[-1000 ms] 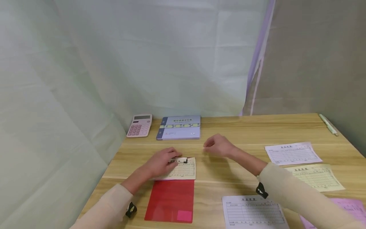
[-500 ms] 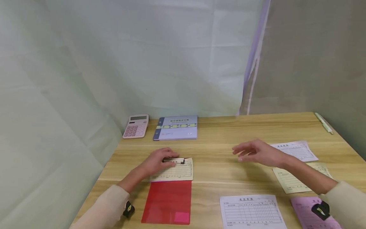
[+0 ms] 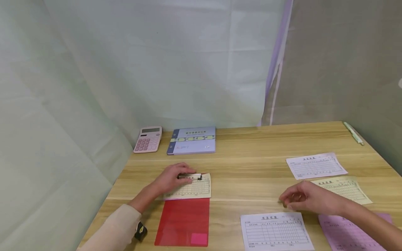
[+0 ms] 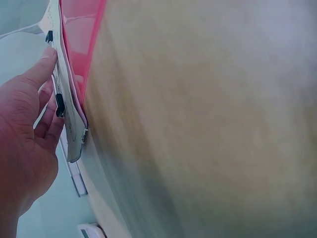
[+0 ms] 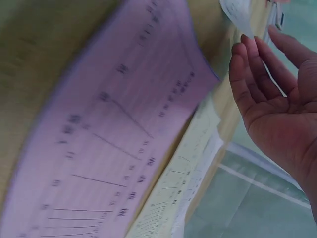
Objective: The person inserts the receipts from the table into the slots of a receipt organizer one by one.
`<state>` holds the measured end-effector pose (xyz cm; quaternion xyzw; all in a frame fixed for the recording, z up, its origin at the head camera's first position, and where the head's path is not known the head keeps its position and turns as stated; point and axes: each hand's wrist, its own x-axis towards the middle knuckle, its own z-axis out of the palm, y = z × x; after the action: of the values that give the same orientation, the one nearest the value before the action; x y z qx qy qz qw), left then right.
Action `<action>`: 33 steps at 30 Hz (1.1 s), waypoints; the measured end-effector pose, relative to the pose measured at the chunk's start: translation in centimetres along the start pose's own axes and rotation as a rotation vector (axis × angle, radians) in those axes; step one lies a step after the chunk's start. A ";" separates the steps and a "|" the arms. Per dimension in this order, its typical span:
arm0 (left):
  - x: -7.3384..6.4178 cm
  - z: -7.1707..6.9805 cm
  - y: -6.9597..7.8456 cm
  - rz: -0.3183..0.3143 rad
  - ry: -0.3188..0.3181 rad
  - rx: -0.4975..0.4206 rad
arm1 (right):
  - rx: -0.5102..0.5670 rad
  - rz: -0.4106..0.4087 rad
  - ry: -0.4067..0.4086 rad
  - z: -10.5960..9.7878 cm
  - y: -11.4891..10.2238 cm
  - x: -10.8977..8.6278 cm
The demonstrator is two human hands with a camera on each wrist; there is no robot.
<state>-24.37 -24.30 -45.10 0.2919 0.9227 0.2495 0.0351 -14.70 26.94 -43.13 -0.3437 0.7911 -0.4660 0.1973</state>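
A flat, rectangular clipboard of glossy red plastic (image 3: 183,219) is placed at eight o'clock on the pale wood-grain tabletop (image 3: 248,146). Across its upper part, a cream paper form printed with a grid (image 3: 198,190) is held beneath a silver metal clip with black corners (image 3: 191,176). The clipboard's five o'clock corner is marked by a bright pink rectangle (image 3: 199,239).

One clipboard is seen. Four loose printed sheets are counted: one white paper form (image 3: 317,165) toward three o'clock, a second white paper form (image 3: 273,233) at five, one pale yellow form (image 3: 351,190) at three and one lilac-pink form (image 3: 342,233) at four. One pink calculator (image 3: 148,139) is set at ten o'clock, one blue-and-white account book (image 3: 193,141) between ten and eleven, and one pale green pen (image 3: 354,133) at two.

The clip is pinched by the left hand (image 3: 172,178), thumb and fingers bent around it. Nothing is gripped by the right hand (image 3: 314,200), which is poised, fingers loosely bent, among the loose sheets; the yellow form is partly covered by it.
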 end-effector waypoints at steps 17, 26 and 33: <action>0.0 0.2 0.0 0.010 0.018 0.031 | -0.173 -0.003 0.127 2.1 0.7 -1.1; -0.1 0.3 -0.2 0.002 0.016 0.027 | -0.160 -0.001 0.154 2.0 0.9 -1.1; 0.0 0.3 -0.2 -0.006 0.007 0.030 | -0.186 0.045 0.197 0.7 0.5 0.0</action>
<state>-24.37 -24.30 -45.43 0.2890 0.9273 0.2363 0.0283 -14.44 26.64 -43.96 -0.2953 0.8539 -0.4177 0.0961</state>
